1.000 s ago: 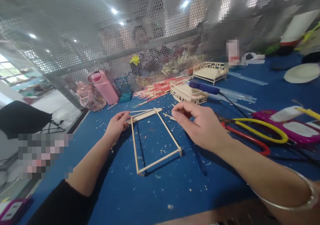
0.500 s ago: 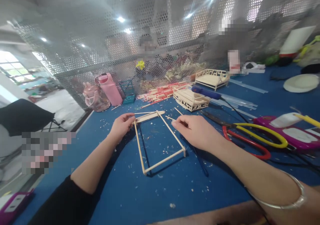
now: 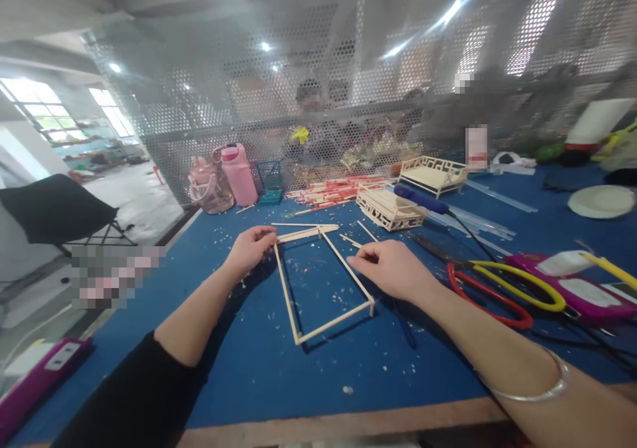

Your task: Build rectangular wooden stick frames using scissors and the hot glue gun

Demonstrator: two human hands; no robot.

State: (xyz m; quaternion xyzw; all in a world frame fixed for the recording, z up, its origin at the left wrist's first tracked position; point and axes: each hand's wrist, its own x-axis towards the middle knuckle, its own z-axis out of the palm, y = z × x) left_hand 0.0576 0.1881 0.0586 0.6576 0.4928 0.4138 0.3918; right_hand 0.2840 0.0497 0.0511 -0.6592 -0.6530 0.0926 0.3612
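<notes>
A four-sided frame of thin wooden sticks (image 3: 334, 322) stands slightly raised on the blue table, with short posts at its corners. My left hand (image 3: 251, 247) is closed in a pinch at its far left corner. My right hand (image 3: 391, 269) has its fingers curled, with thumb and index fingertips at the frame's right rail; what lies between them is hidden. Flat wooden strips (image 3: 306, 233) lie along the frame's far side. Two loose thin sticks (image 3: 367, 229) lie just beyond my right hand, partly covered by it.
Red-and-yellow-handled scissors (image 3: 517, 285) and a blue glue gun (image 3: 421, 199) lie to the right. Behind are two small wooden lattice trays (image 3: 391, 210), a pile of red-tipped sticks (image 3: 338, 190) and a pink bottle (image 3: 239, 176). A purple power strip (image 3: 552, 292) is at right.
My right hand has come nearer the frame, its fingertips now at the right rail. My left hand stays at the far left corner. The whole view has shifted a little.
</notes>
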